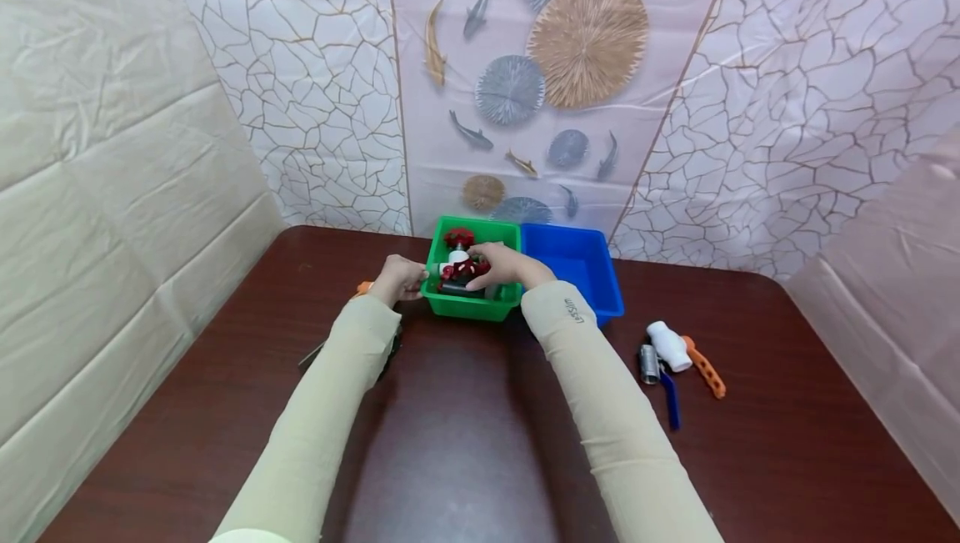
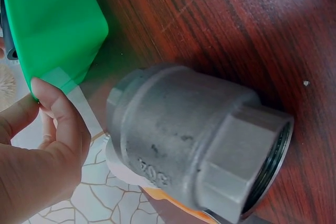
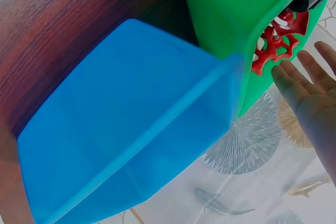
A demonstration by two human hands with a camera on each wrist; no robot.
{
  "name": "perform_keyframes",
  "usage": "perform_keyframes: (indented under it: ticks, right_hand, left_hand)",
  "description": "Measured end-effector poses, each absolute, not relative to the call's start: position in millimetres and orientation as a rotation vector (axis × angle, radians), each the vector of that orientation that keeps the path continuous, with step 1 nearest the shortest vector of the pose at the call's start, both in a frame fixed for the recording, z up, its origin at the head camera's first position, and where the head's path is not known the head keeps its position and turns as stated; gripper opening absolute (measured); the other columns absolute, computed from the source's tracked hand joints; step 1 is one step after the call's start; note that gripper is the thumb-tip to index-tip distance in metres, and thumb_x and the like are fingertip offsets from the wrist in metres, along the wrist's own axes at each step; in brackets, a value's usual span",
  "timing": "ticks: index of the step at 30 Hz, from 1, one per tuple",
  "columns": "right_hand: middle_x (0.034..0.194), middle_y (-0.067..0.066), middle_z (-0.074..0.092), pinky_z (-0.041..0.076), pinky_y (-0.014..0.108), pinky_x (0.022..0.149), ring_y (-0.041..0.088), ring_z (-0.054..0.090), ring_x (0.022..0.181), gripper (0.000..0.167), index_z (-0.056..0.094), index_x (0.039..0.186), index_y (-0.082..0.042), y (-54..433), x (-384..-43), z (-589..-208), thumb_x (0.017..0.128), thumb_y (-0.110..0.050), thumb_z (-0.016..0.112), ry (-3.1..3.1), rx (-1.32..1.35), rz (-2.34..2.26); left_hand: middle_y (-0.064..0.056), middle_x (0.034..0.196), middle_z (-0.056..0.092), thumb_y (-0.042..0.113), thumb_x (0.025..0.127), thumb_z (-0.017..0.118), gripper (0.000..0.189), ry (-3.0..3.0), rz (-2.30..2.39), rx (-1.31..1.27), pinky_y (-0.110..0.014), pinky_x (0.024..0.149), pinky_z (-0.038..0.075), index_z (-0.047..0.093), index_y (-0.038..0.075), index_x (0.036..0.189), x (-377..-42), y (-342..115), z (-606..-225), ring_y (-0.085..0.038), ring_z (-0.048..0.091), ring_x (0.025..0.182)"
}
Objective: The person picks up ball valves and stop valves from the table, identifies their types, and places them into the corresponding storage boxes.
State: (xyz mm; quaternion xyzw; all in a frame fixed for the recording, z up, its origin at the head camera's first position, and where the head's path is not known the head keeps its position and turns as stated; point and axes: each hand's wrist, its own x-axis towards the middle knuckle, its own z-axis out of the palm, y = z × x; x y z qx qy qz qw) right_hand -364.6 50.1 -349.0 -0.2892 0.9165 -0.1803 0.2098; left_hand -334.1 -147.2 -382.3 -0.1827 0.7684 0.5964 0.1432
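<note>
The left hand [image 1: 405,276] pinches the green bin [image 1: 468,308], likely steadying it, while the right hand [image 1: 502,265] (fingers extended, unclenched) reaches inside.

Bright light leaves pale glare on the table [image 1: 442,468].

This looks like a small table corner closed in by hangings; whether it belongs to a home or a workshop cannot be told. Creased cream cloth [image 1: 90,151] covers the left edge, a fish-patterned sheet [image 1: 551,130] the top centre, above a dark wooden table [image 1: 442,460]. Pipe valves [image 1: 669,348] lie lower right.
</note>
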Motion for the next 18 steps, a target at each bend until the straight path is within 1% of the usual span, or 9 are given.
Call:
perform_keyframes:
  ticks: [3,5,7,9,11,14,16,18]
  right_hand:
    - [0.152,0.018,0.030,0.024,0.049,0.115,0.035,0.019,0.144,0.072,0.026,0.147,0.000,57,-363,-349,0.091,-0.024,0.063,2.552,-0.804,-0.532]
    - [0.151,0.018,0.032,0.025,0.048,0.114,0.034,0.022,0.143,0.071,0.027,0.147,0.000,59,-362,-349,0.090,-0.023,0.064,2.549,-0.814,-0.549]
    - [0.150,0.018,0.033,0.027,0.047,0.113,0.033,0.025,0.141,0.070,0.029,0.147,-0.002,61,-362,-348,0.090,-0.021,0.065,2.552,-0.816,-0.564]
    - [0.150,0.018,0.033,0.029,0.047,0.113,0.032,0.028,0.140,0.069,0.030,0.147,-0.003,63,-362,-348,0.090,-0.020,0.065,2.555,-0.818,-0.579]
    - [0.150,0.017,0.033,0.030,0.047,0.112,0.032,0.029,0.140,0.068,0.030,0.147,-0.004,65,-362,-346,0.090,-0.020,0.065,2.552,-0.820,-0.590]
    - [0.150,0.018,0.033,0.030,0.047,0.112,0.033,0.030,0.139,0.068,0.030,0.147,-0.004,68,-362,-345,0.090,-0.021,0.065,2.555,-0.829,-0.581]
    - [0.150,0.018,0.032,0.030,0.048,0.112,0.034,0.030,0.139,0.068,0.031,0.146,-0.004,70,-362,-344,0.090,-0.022,0.065,2.566,-0.822,-0.566]
    - [0.150,0.019,0.032,0.030,0.049,0.111,0.034,0.029,0.139,0.068,0.032,0.146,-0.004,74,-362,-342,0.090,-0.023,0.065,2.579,-0.811,-0.555]
  left_hand:
    - [-0.002,0.070,0.053,0.006,0.095,0.050,0.031,2.228,1.715,-0.527,-0.030,0.079,0.055,0.059,0.000,0.125,-335,-144,-383,-0.009,0.048,0.055]
    - [-0.002,0.070,0.053,0.006,0.095,0.050,0.032,2.227,1.715,-0.534,-0.033,0.085,0.054,0.058,0.000,0.125,-335,-145,-383,-0.010,0.049,0.056]
    - [-0.002,0.070,0.054,0.006,0.095,0.050,0.033,2.220,1.715,-0.530,-0.034,0.088,0.053,0.057,0.000,0.126,-335,-146,-382,-0.010,0.049,0.056]
    - [-0.001,0.070,0.054,0.006,0.095,0.050,0.033,2.212,1.714,-0.527,-0.033,0.086,0.054,0.057,0.000,0.127,-336,-147,-382,-0.010,0.049,0.056]
    - [-0.001,0.071,0.053,0.007,0.095,0.050,0.033,2.208,1.713,-0.530,-0.031,0.081,0.055,0.057,0.000,0.127,-336,-147,-381,-0.009,0.048,0.055]
    - [-0.002,0.071,0.053,0.007,0.096,0.050,0.033,2.204,1.708,-0.531,-0.029,0.078,0.055,0.057,0.001,0.128,-336,-147,-380,-0.009,0.047,0.054]
    - [-0.002,0.071,0.053,0.007,0.096,0.050,0.034,2.201,1.705,-0.529,-0.030,0.079,0.055,0.057,0.001,0.128,-336,-147,-380,-0.009,0.047,0.055]
    - [-0.001,0.069,0.052,0.007,0.096,0.050,0.034,2.198,1.705,-0.529,-0.032,0.084,0.054,0.057,0.001,0.128,-335,-146,-380,-0.010,0.048,0.056]
